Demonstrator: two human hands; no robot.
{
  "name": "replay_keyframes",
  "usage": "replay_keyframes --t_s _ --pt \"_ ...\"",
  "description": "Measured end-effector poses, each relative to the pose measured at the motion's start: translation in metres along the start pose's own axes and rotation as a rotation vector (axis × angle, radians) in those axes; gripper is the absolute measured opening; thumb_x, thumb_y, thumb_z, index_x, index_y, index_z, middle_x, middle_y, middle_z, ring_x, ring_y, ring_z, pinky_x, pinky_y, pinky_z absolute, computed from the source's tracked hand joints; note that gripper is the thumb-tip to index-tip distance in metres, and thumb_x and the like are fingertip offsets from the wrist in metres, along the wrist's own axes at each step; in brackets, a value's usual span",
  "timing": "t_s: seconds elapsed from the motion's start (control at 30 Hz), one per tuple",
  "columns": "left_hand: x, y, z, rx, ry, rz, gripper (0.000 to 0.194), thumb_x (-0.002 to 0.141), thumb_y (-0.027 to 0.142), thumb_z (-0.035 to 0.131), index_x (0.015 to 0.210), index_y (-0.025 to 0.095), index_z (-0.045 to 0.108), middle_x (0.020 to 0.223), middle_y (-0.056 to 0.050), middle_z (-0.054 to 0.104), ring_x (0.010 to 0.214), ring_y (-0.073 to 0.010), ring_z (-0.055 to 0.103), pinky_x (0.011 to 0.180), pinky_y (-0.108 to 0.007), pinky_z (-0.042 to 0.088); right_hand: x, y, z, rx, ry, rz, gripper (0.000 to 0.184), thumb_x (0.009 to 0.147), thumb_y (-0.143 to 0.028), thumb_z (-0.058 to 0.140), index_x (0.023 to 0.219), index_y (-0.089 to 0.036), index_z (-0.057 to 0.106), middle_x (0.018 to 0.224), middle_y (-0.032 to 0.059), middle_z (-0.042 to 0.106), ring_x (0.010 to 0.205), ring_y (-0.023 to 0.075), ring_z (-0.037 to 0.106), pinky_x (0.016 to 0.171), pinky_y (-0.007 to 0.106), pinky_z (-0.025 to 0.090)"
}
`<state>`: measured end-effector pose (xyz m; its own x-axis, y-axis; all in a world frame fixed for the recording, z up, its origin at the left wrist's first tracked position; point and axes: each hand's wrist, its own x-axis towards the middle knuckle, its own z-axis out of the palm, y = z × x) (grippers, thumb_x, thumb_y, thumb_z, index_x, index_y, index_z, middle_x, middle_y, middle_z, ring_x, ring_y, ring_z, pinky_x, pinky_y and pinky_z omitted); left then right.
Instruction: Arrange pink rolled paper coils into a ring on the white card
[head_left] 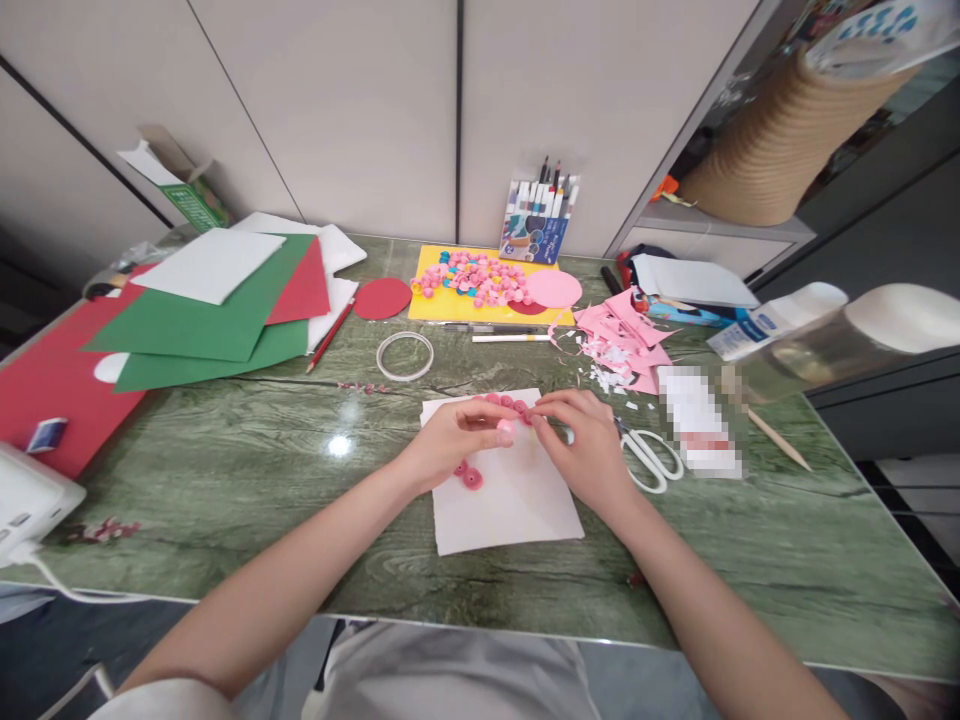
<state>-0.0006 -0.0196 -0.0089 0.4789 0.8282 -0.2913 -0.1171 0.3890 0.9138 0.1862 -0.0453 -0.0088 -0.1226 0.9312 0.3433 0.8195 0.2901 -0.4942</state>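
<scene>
A white sheet of paper (517, 515) lies in front of me, with several dark pink rolled paper coils (471, 478) on it, some along its top edge. My left hand (454, 438) is over the sheet's upper left, a light pink paper coil (505, 427) at its thumb and fingertips. From the right, my right hand (586, 440) reaches in, its fingertips closed at a dark pink coil (521, 410) near the top edge. The fingertips of both hands are close together there. White-handled scissors (652, 460) rest beside my right hand, their blades partly hidden.
Behind the sheet, a yellow card (427, 308) bears many coloured coils. Pink paper scraps (622, 335) lie right of it. A tape roll (405, 357), red pencil (330, 338) and green paper (202, 310) are leftward. Bottles (862, 330) and a wooden stick (780, 440) stand or lie rightward.
</scene>
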Motion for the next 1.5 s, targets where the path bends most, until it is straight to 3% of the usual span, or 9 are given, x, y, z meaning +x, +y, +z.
replay_keyframes --t_s 0.1,0.27,0.53,0.87,1.1,1.5 --pt "-0.001 -0.002 0.001 0.039 0.023 0.023 0.035 0.063 0.023 0.076 0.096 0.02 0.068 0.089 -0.002 0.068 0.071 -0.0108 0.062 0.059 -0.021 0.049 0.0 -0.002 -0.001 0.03 0.004 0.011 0.013 0.085 -0.027 0.053 0.085 -0.025 0.066 0.092 0.0024 0.065 0.091 0.0203 0.056 0.081 0.038 0.038" --pt "-0.004 -0.002 0.005 0.071 0.118 0.105 0.025 0.061 0.028 0.078 0.079 0.015 0.066 0.085 -0.003 0.07 0.077 -0.0133 0.065 0.076 -0.028 0.052 -0.003 -0.014 -0.007 0.217 0.033 -0.064 0.011 0.083 -0.024 0.054 0.088 -0.024 0.064 0.091 0.0035 0.064 0.091 0.0184 0.058 0.081 0.036 0.044" --pt "-0.009 -0.001 0.009 0.036 0.089 0.084 0.029 0.062 0.027 0.077 0.087 0.016 0.069 0.093 -0.004 0.071 0.082 -0.0143 0.066 0.08 -0.028 0.052 -0.009 -0.019 -0.006 0.19 0.094 -0.174 0.01 0.081 -0.019 0.058 0.087 -0.025 0.063 0.087 0.0023 0.066 0.091 0.0182 0.058 0.081 0.036 0.044" --pt "-0.01 0.0 0.012 0.161 0.181 0.195 0.021 0.066 0.026 0.073 0.083 0.015 0.067 0.086 -0.005 0.071 0.077 -0.0147 0.065 0.073 -0.028 0.053 -0.01 -0.024 -0.004 0.167 0.113 -0.115 0.006 0.081 -0.023 0.059 0.084 -0.025 0.064 0.087 0.0024 0.065 0.087 0.0179 0.058 0.081 0.037 0.043" --pt "-0.015 -0.002 0.017 0.409 0.29 0.326 0.012 0.071 0.024 0.067 0.082 0.018 0.068 0.084 -0.003 0.071 0.07 -0.0133 0.063 0.063 -0.023 0.052 -0.01 -0.025 -0.002 0.146 0.128 -0.062 0.004 0.079 -0.027 0.063 0.081 -0.025 0.065 0.085 0.0021 0.065 0.085 0.0178 0.059 0.081 0.037 0.043" --pt "-0.018 -0.004 0.02 0.538 0.317 0.386 0.011 0.075 0.024 0.064 0.084 0.019 0.069 0.08 -0.002 0.071 0.065 -0.0127 0.064 0.05 -0.019 0.051 -0.012 -0.025 0.0 0.08 0.165 -0.11 0.002 0.079 -0.024 0.061 0.079 -0.024 0.063 0.083 0.0013 0.066 0.083 0.017 0.059 0.082 0.037 0.039"
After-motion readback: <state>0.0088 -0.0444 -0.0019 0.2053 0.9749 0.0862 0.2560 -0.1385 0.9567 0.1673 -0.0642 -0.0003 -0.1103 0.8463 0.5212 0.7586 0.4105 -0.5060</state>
